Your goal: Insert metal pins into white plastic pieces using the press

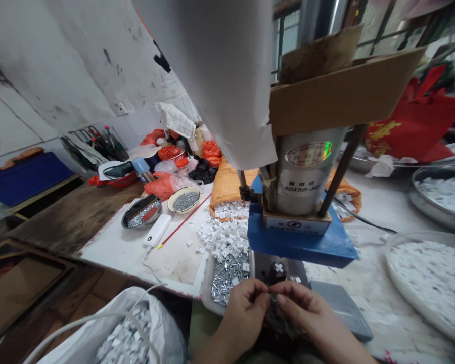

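Note:
My left hand (242, 316) and my right hand (307, 313) meet fingertip to fingertip just below the press fixture, pinching a small dark part (270, 293) between them. On the black fixture (276, 273) above sits a small white cross-shaped piece (278, 267). The pneumatic press (307, 177) with its blue plate (307, 245) stands right behind. A clear tray (227, 268) of metal clips and white plastic pieces lies just left of my left hand.
Round trays of white pieces (428, 273) sit at right. A white bag of parts (125, 333) hangs lower left. Bowls of metal bits (184, 199), a white power bank (157, 231), a red stick and orange bags lie on the table at left. A grey pad (341, 306) lies by my right hand.

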`<state>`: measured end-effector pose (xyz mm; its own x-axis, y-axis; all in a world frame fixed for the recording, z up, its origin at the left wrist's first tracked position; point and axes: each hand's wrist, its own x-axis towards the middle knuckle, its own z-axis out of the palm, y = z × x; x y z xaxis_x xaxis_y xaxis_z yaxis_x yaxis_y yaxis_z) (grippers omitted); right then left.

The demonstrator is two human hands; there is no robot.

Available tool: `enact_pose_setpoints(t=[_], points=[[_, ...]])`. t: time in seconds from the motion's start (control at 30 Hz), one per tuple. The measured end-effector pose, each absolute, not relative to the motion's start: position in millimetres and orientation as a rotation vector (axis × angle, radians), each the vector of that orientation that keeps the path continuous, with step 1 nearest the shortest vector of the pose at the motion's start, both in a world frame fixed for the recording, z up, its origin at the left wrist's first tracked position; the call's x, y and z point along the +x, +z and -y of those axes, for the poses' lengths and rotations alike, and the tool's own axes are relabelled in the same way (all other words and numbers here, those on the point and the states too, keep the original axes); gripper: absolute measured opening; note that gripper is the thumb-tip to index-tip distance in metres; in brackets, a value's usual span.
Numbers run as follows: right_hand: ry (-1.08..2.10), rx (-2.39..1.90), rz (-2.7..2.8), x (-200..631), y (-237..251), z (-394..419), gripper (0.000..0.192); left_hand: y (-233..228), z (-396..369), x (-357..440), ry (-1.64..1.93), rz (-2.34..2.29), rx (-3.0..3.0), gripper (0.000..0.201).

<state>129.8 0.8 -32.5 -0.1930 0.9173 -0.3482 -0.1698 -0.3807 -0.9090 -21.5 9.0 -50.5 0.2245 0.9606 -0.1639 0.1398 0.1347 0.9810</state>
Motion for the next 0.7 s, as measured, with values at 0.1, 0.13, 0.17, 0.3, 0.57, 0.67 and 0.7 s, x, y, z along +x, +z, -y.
enact_pose_setpoints(t=[0.1,0.13,0.17,0.3,0.57,0.67,0.7], points=[[1.680,-1.253,0.994,130.6,-33.2,-1.3,0.035,-51.2,-8.2,-21.1,0.878,-1.194,1.321,0.008],[1.677,-1.258,1.004,130.8,-33.2,-1.7,0.035,-51.4,-7.8,-21.0,0.880,-1.198,1.332,0.008],[1.675,-1.261,1.015,130.9,-33.1,-2.0,0.035,-51.7,-7.5,-20.9,0.879,-1.200,1.338,0.009],[1.669,-1.260,1.035,130.9,-33.1,-2.9,0.034,-53.2,-6.6,-21.0,0.874,-1.194,1.346,0.010],[1.652,-1.258,1.027,130.1,-30.7,-2.8,0.037,-52.0,-6.8,-21.6,0.888,-1.200,1.365,0.010],[1.644,-1.272,1.034,129.8,-31.2,-3.5,0.038,-51.1,-7.3,-20.9,0.884,-1.201,1.348,0.010],[1.646,-1.273,1.039,129.8,-31.8,-3.8,0.039,-51.2,-7.4,-20.8,0.883,-1.201,1.343,0.010]])
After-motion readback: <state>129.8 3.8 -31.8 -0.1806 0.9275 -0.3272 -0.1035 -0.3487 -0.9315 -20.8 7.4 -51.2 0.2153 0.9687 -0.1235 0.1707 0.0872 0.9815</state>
